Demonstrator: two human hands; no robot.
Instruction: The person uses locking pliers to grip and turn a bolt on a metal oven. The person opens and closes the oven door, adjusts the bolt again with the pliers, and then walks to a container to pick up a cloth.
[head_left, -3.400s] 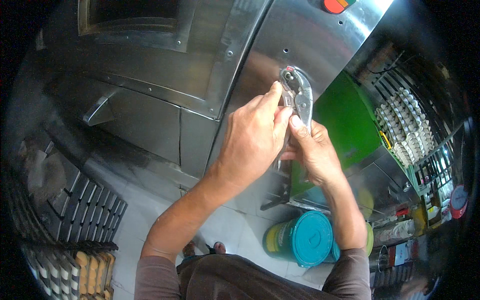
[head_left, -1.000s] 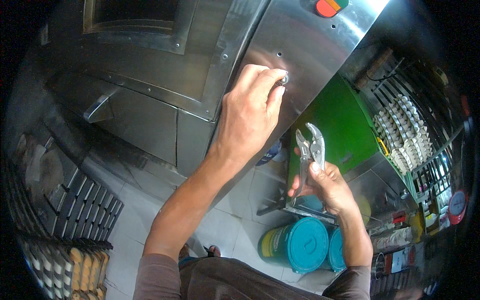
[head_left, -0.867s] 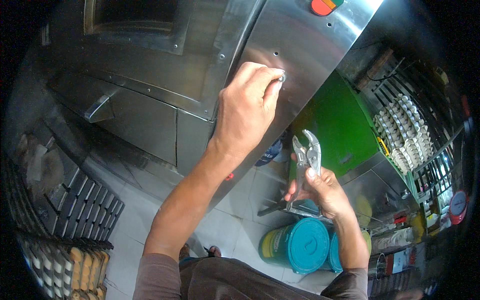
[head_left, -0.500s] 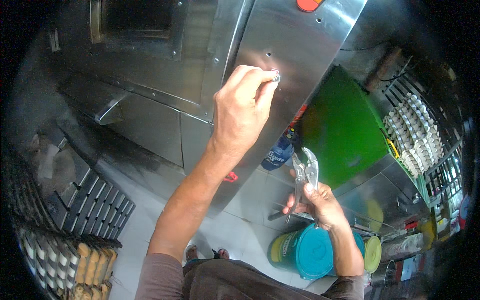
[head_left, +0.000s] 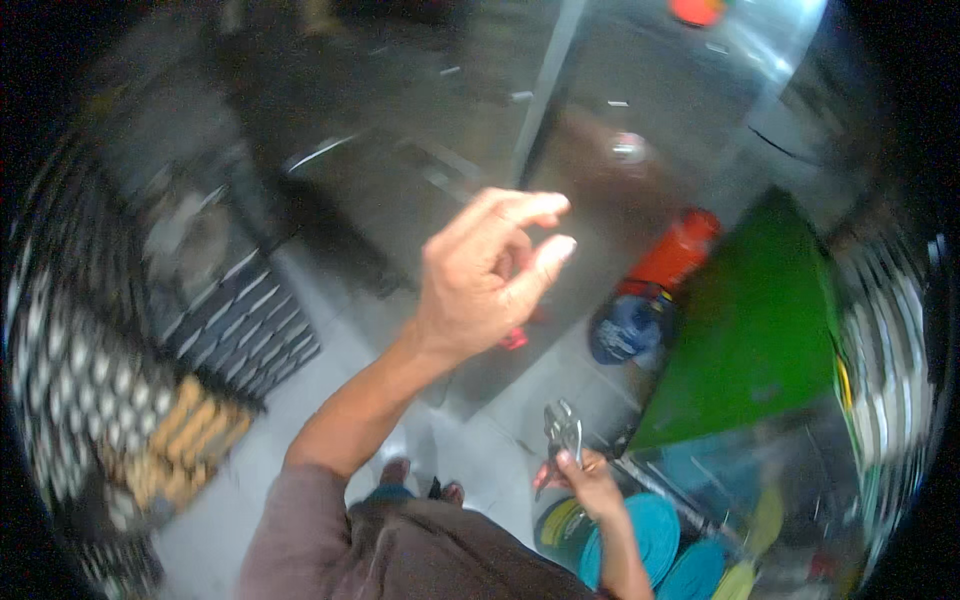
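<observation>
My left hand [head_left: 475,275] is raised before the steel panel [head_left: 590,240], thumb and index finger apart and the other fingers curled. Nothing shows between them. A small, shiny round fitting [head_left: 628,148] sits on the panel, up and to the right of that hand and clear of it; blur hides its details. Lower down on the right, my right hand [head_left: 590,480] is closed around locking pliers [head_left: 564,425], whose metal jaws point upward. The pliers touch nothing else that I can see.
An orange-red cylinder [head_left: 680,245] and a blue bottle [head_left: 628,328] stand beside a green board [head_left: 755,330]. Turquoise-lidded buckets [head_left: 645,535] are by my right forearm. At left are a dark slatted rack [head_left: 245,320] and stacked egg trays [head_left: 85,375].
My left hand has come off the small fitting on the panel, its fingers parting. My right hand has dropped lower with the pliers. The whole view has shifted and blurred.
</observation>
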